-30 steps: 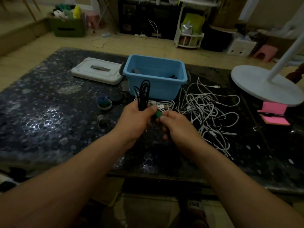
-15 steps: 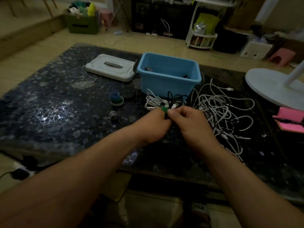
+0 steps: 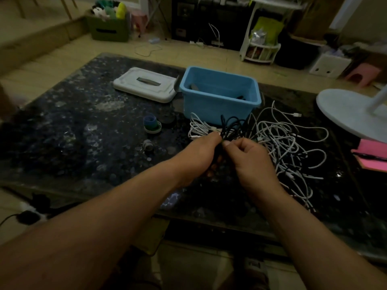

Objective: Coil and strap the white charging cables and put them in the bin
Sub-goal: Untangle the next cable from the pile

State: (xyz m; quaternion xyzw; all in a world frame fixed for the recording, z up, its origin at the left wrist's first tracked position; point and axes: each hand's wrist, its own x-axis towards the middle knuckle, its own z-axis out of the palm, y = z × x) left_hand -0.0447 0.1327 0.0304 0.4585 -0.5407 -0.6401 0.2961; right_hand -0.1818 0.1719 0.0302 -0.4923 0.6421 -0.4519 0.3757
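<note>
My left hand point(image 3: 201, 155) and my right hand point(image 3: 251, 162) meet over the dark table, both pinching a coiled black cable point(image 3: 232, 128) whose loops fan out above my fingers. The green strap is hidden between my fingertips. A tangle of white charging cables point(image 3: 287, 143) lies to the right of my hands, and a smaller white coil point(image 3: 199, 127) sits just behind my left hand. The blue bin point(image 3: 219, 109) stands open right behind the cables, with dark items inside.
The bin's white lid point(image 3: 144, 84) lies at the back left. Rolls of tape point(image 3: 151, 124) and a small roll point(image 3: 148, 146) sit left of my hands. A white lamp base point(image 3: 351, 114) and a pink notepad point(image 3: 370, 155) occupy the right side of the table point(image 3: 73, 139).
The black coil has tipped from upright in my left hand down toward the bin. My hands have come together around it, and the green strap has disappeared between my fingers.
</note>
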